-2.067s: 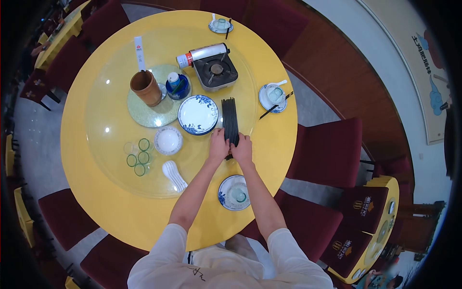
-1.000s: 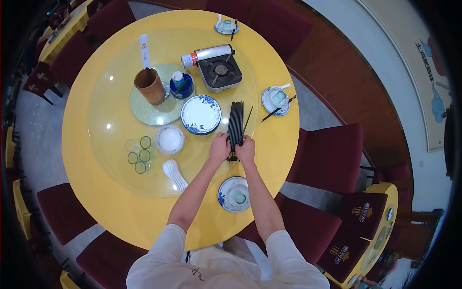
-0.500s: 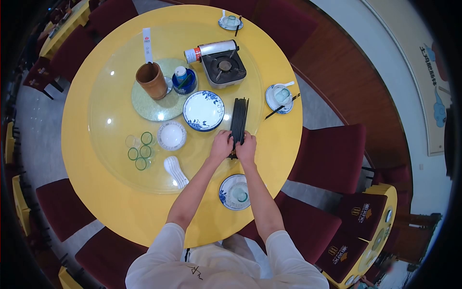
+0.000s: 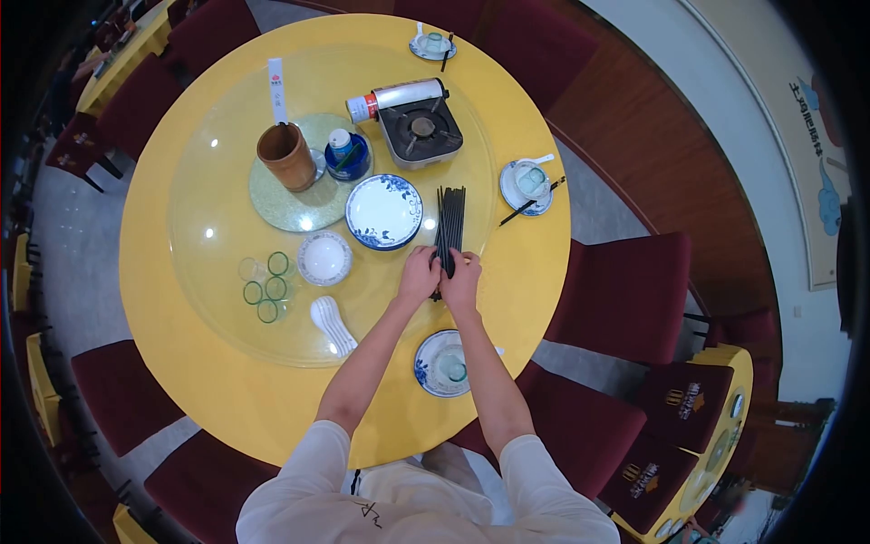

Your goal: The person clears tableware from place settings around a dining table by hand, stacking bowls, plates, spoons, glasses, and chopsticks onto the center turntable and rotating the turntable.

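Observation:
A bundle of black chopsticks point(image 4: 450, 219) lies over the right side of the glass turntable point(image 4: 213, 299), its far ends slightly fanned. My left hand point(image 4: 420, 274) closes around the bundle's near part from the left, and my right hand point(image 4: 461, 276) grips it from the right. Some near ends show just below my fingers. Beyond my left hand sits a stack of blue-patterned plates point(image 4: 384, 211). Closer to me, a place setting with a plate point(image 4: 426, 364) and a glass point(image 4: 451, 366) is partly covered by my right forearm.
Left of my arms are white spoons point(image 4: 332, 325), white bowls point(image 4: 324, 258) and several glasses point(image 4: 275, 288). Farther back stand a bamboo holder point(image 4: 286, 158), a blue container point(image 4: 348, 161) and a portable gas stove point(image 4: 420, 131). Another place setting point(image 4: 527, 188) is at right. Maroon chairs point(image 4: 621, 290) surround the yellow table point(image 4: 172, 363).
The chopsticks' far ends have shifted and bunched slightly differently, and my fingers have moved a little around the bundle. Both hands stay on it.

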A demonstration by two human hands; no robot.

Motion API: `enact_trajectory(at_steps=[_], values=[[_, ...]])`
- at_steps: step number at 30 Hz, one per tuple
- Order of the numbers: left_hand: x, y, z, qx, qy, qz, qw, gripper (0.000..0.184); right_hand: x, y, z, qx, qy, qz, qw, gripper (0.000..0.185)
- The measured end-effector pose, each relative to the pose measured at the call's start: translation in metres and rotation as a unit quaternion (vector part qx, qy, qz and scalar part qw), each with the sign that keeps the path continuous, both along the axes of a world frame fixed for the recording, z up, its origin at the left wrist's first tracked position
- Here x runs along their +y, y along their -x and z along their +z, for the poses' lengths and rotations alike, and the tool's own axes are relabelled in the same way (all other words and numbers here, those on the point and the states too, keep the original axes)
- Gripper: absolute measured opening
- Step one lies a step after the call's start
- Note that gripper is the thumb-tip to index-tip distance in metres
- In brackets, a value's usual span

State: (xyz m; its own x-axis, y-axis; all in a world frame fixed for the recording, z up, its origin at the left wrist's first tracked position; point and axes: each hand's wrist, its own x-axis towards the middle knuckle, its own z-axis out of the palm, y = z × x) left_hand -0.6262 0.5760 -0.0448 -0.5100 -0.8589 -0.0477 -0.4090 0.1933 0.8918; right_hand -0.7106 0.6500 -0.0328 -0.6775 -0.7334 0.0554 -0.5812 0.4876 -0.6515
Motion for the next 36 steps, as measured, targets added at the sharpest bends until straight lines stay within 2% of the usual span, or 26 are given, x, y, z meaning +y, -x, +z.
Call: enact_trajectory(at_steps=[1,4,7,10,13,16,19,22,28,31,34,35,36], values=[[-0.001,-0.001,0.004,-0.005,-0.013,-0.003,1.0,0.03,-0.001,0.0,-0.002,0.003,0.025,-0.016,1.0,0.052],[-0.005,0.001,-0.002,0.02,-0.066,0.022,0.997,0.033,-0.004,0.005,-0.011,-0.01,0.003,-0.013,1.0,0.052],[-0.008,0.01,-0.008,0.046,-0.164,0.018,0.985,0.037,-0.007,0.01,-0.018,-0.031,0.028,-0.015,0.999,0.05],[-0.003,0.017,-0.005,-0.015,-0.065,0.031,0.997,0.039,-0.008,0.008,-0.019,-0.038,0.034,-0.023,0.998,0.05],[-0.002,0.013,-0.008,-0.056,0.06,0.02,0.996,0.041,-0.005,0.011,-0.014,-0.056,-0.009,-0.032,0.998,0.047],[-0.001,0.008,-0.001,-0.069,0.012,-0.008,0.998,0.041,-0.005,0.015,-0.008,-0.08,-0.009,-0.05,0.995,0.043],[0.003,0.006,0.002,-0.055,0.069,-0.009,0.996,0.038,-0.004,0.015,-0.007,-0.066,-0.022,-0.053,0.996,0.043],[0.003,0.008,0.007,-0.075,0.065,-0.026,0.995,0.037,-0.004,0.011,-0.014,-0.008,-0.015,-0.019,1.0,0.044],[0.003,0.003,0.005,-0.087,0.045,-0.043,0.994,0.036,0.002,0.014,-0.018,-0.002,0.008,0.028,1.0,0.047],[0.006,0.002,-0.001,-0.075,0.061,-0.052,0.994,0.036,0.008,0.019,-0.017,-0.041,-0.012,0.057,0.997,0.047],[0.008,-0.002,-0.008,-0.036,0.094,-0.032,0.994,0.036,0.022,0.021,-0.009,-0.018,0.05,0.071,0.996,0.041],[0.01,-0.006,-0.01,-0.01,0.14,-0.019,0.99,0.034,0.032,0.024,-0.004,-0.065,0.057,0.074,0.994,0.039],[0.013,-0.014,-0.002,0.006,0.099,-0.017,0.995,0.033,0.045,0.026,0.014,-0.113,0.063,0.074,0.989,0.037]])
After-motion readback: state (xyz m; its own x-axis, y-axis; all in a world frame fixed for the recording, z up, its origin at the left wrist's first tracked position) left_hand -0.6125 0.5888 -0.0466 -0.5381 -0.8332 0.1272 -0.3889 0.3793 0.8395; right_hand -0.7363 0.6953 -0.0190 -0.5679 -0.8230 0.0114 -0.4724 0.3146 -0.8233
